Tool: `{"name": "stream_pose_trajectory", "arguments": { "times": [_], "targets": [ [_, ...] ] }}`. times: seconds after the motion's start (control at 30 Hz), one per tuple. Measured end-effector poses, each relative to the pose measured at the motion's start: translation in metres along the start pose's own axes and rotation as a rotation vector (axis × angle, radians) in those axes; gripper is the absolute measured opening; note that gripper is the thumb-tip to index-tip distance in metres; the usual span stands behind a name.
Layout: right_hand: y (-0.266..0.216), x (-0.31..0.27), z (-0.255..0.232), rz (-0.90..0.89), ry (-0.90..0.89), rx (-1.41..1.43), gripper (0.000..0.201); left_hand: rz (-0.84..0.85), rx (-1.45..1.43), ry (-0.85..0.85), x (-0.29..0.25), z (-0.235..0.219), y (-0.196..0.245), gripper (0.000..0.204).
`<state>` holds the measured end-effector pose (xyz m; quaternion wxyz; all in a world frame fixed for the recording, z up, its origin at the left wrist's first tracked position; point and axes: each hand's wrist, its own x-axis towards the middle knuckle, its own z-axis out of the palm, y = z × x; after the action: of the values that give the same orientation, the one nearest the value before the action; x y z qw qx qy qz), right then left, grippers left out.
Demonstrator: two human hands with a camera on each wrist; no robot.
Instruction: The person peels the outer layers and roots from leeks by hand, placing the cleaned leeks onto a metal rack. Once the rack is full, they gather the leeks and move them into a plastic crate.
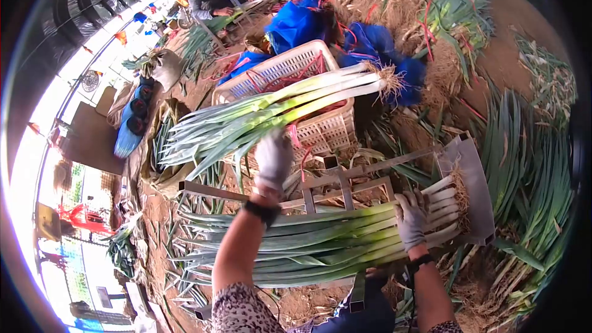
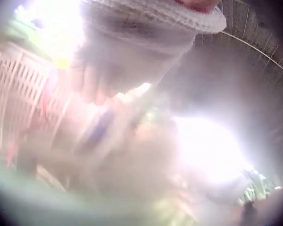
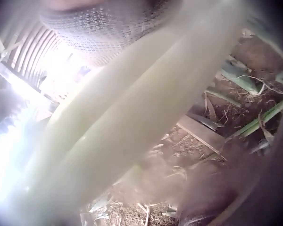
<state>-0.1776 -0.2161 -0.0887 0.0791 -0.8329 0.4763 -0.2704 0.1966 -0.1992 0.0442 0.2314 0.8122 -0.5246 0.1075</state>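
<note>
While blurred, left hand [image 1: 274, 159]: fingers pressed together, near upper leeks [image 1: 290, 99].
Right hand [image 1: 412, 217]: gripping lower leeks [image 1: 345, 232] with bent fingers.

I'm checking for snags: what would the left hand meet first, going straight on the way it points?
Probably the leek bunch lying across the crate; the left hand is blurred and depth is unclear, so it may be touching them.

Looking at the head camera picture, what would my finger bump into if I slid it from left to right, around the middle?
Blue bundle → gloved left hand → gloved right hand → metal end plate → leek pile on the ground.
</note>
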Motion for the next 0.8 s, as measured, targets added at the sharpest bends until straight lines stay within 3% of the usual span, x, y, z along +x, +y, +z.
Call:
{"name": "stream_pose_trajectory", "arguments": {
  "times": [0.07,0.17,0.27,0.33,0.4,0.43,0.53,0.57,0.7,0.8],
  "targets": [
    [0.001,0.0,0.002,0.005,-0.02,0.006,0.033,0.034,0.139,0.028,0.051,0.012,-0.037,0.042],
    [0.003,0.0,0.005,0.016,-0.03,0.013,0.033,-0.195,0.288,-0.302,0.096,0.024,-0.054,0.071],
    [0.002,0.0,0.003,0.02,-0.042,0.012,0.033,-0.233,0.323,-0.402,0.11,0.031,-0.055,0.075],
    [0.0,0.0,0.002,0.029,-0.043,0.002,0.033,-0.193,0.373,-0.294,0.114,0.03,-0.054,0.074],
    [-0.001,0.001,0.001,0.031,-0.042,-0.002,0.032,-0.218,0.422,-0.294,0.119,0.024,-0.049,0.068],
    [-0.001,0.001,0.001,0.03,-0.04,-0.003,0.032,-0.208,0.383,-0.219,0.12,0.03,-0.056,0.059],
    [-0.001,0.001,0.002,0.044,-0.051,0.005,0.03,-0.103,0.379,-0.122,0.12,0.039,-0.067,0.05],
    [0.0,0.001,0.003,0.054,-0.058,0.01,0.029,-0.007,0.401,-0.032,0.12,0.05,-0.076,0.045],
    [-0.001,0.002,0.001,0.045,-0.062,0.004,0.028,0.231,0.379,0.04,0.115,0.042,-0.077,0.043],
    [0.002,-0.001,0.004,0.049,-0.068,0.011,0.027,0.344,0.49,0.193,0.115,0.005,-0.039,0.043]
  ]
}}
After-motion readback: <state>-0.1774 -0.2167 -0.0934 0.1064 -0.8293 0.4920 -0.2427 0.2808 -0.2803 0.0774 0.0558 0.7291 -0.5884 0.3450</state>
